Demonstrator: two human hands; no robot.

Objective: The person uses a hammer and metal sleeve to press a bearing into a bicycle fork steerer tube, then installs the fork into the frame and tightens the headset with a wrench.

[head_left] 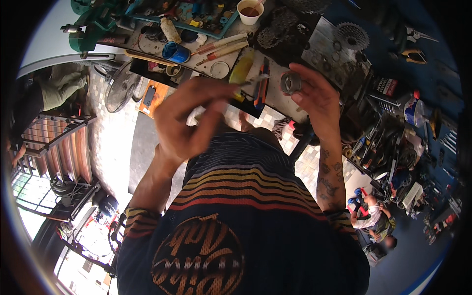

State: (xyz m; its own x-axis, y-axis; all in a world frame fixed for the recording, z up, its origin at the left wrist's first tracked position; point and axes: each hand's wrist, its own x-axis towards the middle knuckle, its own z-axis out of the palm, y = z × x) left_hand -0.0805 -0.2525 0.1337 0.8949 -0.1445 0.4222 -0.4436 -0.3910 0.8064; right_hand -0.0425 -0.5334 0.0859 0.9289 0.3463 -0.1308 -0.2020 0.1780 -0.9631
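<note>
Cluttered workshop surroundings fill the head view: a counter (295, 105) crowded with tools, bicycle sprockets (350, 35), a blue can (175, 52), a cup of brown drink (250, 11) and screwdrivers (221, 48), with a fan (120, 86) and tiled floor beyond.

Raised in front of the chest, the right hand (317, 98) holds a small grey metal ring (290, 83), probably a bearing or bushing, with thumb and fingertips pressed against its outer rim. The left hand (191, 120) has its fingers bunched together, pinching a thin pale tool (253, 78) whose tip points toward the ring.

Judging by its look, the ring is stiff, dense for its size and possibly greasy, so it could slip. The rim is the sound place to hold it, leaving the bore free. The thin tool seems light and rigid, best held near its rear end.
</note>
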